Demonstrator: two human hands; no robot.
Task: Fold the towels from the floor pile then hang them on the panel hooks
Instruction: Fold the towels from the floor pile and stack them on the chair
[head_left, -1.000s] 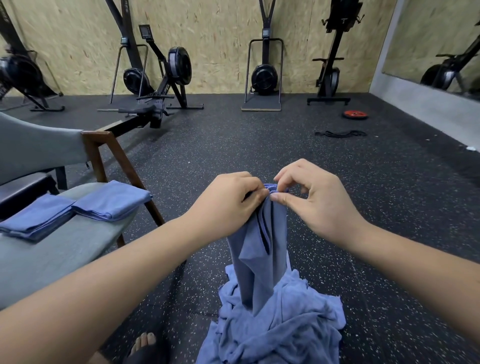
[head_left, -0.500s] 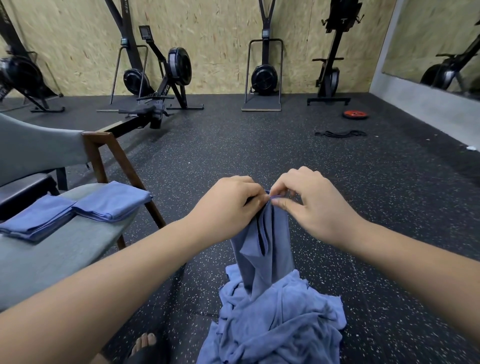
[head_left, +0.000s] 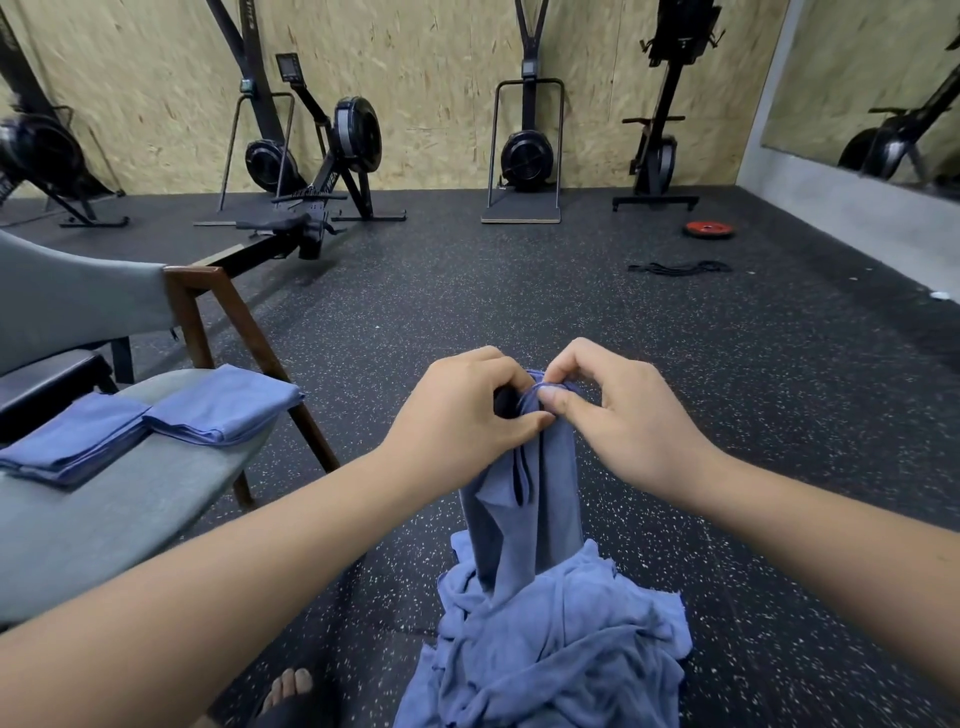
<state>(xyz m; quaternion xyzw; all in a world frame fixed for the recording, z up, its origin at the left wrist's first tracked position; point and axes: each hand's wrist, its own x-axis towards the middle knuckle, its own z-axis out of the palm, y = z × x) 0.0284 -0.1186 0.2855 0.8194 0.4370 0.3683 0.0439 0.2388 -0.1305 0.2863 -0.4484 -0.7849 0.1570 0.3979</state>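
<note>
On the chair seat (head_left: 130, 519) lie two folded towels (head_left: 223, 405), touching.

Left hand (head_left: 457, 410) and right hand (head_left: 623, 415) bare, one foot (head_left: 289, 687) in black sandal (head_left: 280, 718).

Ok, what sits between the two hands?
In the head view, the bunched top edge of a blue towel, pinched by left hand and right hand; it hangs down to the floor pile.
</note>
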